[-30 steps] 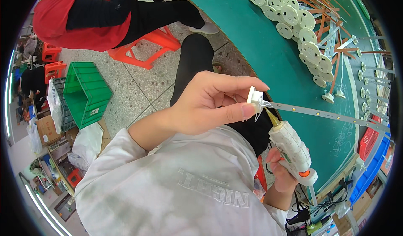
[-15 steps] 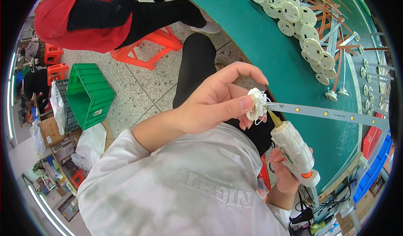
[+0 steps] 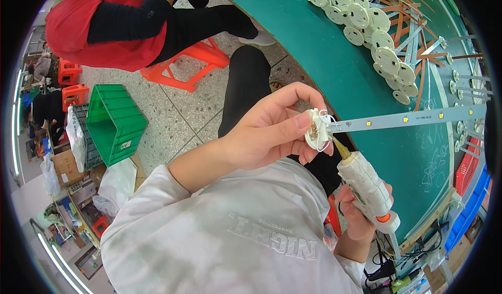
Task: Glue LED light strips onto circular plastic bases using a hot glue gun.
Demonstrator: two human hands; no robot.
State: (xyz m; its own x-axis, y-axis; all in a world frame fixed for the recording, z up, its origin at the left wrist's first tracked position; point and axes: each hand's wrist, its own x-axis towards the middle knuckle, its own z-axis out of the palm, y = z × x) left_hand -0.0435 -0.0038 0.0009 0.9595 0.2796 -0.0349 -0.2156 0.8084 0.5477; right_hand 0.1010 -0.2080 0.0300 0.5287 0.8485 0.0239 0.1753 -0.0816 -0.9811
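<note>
Between its thumb and fingers, my left hand (image 3: 266, 129) pinches a small round white plastic base (image 3: 315, 131) with thin white wires looping off it. From this base a grey LED strip (image 3: 387, 123) with yellow chips reaches out to the right over the table. My right hand (image 3: 358, 215) grips a white hot glue gun (image 3: 363, 181) from below. Its brass-coloured nozzle (image 3: 341, 148) points up toward the base and the near end of the strip. Whether the tip touches the base is hard to make out.
The green table (image 3: 334, 64) bears a pile of cream round discs (image 3: 384, 59) and crossed brown and grey strips (image 3: 413, 27). A person in red (image 3: 104, 27) sits on a red stool (image 3: 185, 66) at the upper left. A green crate (image 3: 116, 124) stands on the floor.
The LED strip's far end has swung upward in the picture, and the base has turned slightly in my left hand. The glue gun stays close below it.
</note>
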